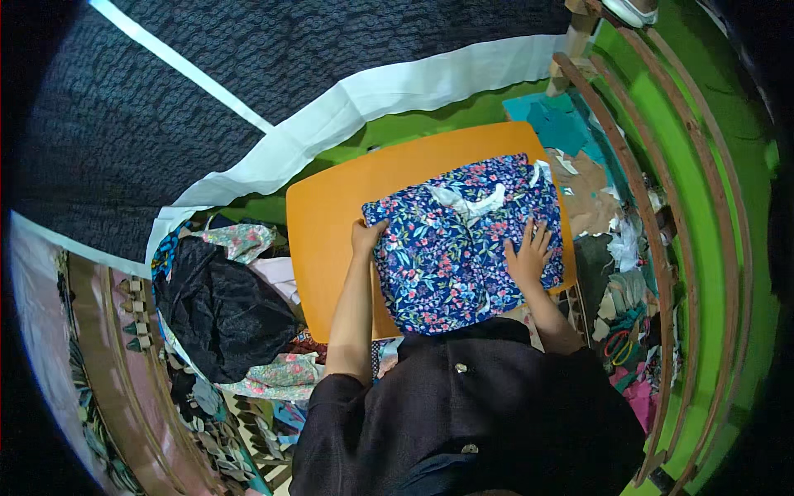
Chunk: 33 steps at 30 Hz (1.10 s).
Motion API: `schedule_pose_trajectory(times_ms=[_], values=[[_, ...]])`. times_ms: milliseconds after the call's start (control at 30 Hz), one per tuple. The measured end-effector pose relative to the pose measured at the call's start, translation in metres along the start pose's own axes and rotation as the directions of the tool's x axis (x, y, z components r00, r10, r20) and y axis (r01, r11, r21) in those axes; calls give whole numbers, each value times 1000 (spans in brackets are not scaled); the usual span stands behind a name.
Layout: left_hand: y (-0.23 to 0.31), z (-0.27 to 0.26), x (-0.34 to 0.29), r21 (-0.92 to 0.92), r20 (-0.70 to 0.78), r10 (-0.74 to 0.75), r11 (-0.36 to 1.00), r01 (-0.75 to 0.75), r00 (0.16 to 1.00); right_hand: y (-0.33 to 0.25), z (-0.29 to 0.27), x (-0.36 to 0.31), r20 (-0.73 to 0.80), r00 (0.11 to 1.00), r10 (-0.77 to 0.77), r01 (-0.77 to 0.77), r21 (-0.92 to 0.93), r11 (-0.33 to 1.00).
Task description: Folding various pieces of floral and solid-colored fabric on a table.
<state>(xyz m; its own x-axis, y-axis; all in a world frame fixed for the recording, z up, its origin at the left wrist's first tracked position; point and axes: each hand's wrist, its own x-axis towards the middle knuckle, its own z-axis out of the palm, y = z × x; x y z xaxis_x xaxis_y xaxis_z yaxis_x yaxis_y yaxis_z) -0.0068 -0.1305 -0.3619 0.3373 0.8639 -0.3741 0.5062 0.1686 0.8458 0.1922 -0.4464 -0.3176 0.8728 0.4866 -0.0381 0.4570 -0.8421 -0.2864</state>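
Note:
A dark blue floral garment (447, 256), folded into a rough square, lies on an orange table (327, 207). White cloth (475, 202) shows through an opening near its far edge. On its left edge my left hand (368, 237) closes, thumb on top and the other fingers mostly hidden. My right hand (529, 258) rests flat on the right part of the garment, fingers spread and holding nothing.
Left of the table sits a heap of black cloth (219, 306) with pale floral pieces. Scissors with coloured handles (618, 345) lie among scraps at right. Wooden rails (653, 223) curve along the right side. A dark curtain (347, 41) with a white border hangs beyond.

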Motion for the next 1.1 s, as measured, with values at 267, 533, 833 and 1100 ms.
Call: schedule_pose_trajectory(times_ms=[267,533,833,1100], values=[[2,-19,-1,-68,25,-18,998,20,1000,1,21,10,66,995,-77,90,-206,975],[-79,-95,-32,-50,-294,-110,994,99,949,-95,-1,133,244,819,-519,566,-201,799],[-92,-102,-119,51,-446,-60,995,92,893,-147,25,-42,38,462,-886,802,409,436],[-57,-119,-128,552,-484,472,818,-162,737,-85,55,-113,-171,774,-610,623,375,686]])
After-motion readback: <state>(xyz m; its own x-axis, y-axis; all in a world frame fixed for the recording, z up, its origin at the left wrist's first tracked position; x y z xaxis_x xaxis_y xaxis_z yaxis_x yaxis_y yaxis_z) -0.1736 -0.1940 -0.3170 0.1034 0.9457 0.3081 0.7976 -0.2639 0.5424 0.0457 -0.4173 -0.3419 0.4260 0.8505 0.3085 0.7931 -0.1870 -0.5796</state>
